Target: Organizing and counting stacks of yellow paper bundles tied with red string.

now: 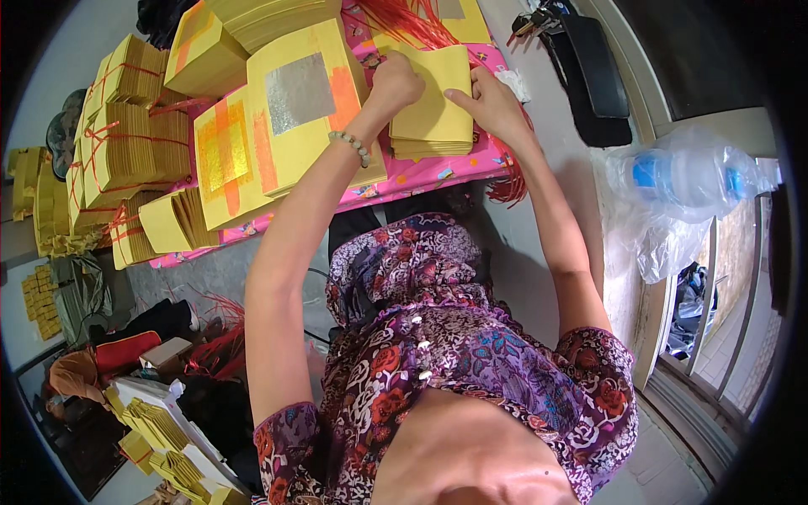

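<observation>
A thick stack of folded yellow paper [431,105] lies at the near edge of the pink patterned cloth, between my two hands. My left hand [397,84], a beaded bracelet on its wrist, is closed with curled fingers at the stack's left edge; its fingertips are partly hidden. At the right edge my right hand [495,105] grips the paper, thumb on the top sheet and the other fingers around the side. Red strands [412,21] lie beyond the stack, and more hang down [507,181] beside it at the right.
Left of my hands stand tall piles of yellow paper [353,63] with silver and gold squares [225,151]. Further left are bundles tied with red strands [135,147]. A dark strap-like item with keys [593,67] lies at upper right, near a plastic-wrapped bottle [686,178].
</observation>
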`<move>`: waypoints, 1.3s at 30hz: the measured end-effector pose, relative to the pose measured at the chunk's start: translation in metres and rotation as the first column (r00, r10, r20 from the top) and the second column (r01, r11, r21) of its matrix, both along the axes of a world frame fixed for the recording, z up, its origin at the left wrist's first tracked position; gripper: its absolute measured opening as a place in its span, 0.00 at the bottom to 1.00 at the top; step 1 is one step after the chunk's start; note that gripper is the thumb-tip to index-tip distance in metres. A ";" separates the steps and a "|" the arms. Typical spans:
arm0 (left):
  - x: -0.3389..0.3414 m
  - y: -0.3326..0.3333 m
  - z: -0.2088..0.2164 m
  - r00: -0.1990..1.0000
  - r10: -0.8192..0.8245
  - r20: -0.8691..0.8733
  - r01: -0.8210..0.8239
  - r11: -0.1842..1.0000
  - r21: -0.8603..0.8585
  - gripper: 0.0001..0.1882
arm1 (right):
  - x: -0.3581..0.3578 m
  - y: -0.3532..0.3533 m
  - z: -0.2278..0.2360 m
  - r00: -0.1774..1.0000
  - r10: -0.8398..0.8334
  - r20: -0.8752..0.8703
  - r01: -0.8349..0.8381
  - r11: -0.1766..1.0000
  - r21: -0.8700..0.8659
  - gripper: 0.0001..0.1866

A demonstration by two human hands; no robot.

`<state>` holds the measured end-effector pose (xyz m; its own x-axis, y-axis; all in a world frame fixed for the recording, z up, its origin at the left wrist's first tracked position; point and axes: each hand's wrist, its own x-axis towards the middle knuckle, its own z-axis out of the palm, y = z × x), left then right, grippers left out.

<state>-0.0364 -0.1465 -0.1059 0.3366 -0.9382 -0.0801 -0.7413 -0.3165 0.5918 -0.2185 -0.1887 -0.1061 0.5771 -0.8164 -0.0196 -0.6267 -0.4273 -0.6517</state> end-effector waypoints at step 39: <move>0.015 0.099 0.060 0.958 -0.138 -0.251 0.039 0.930 -0.365 0.17 | 0.002 -0.006 -0.036 0.987 0.154 0.048 -0.117 0.890 -0.440 0.29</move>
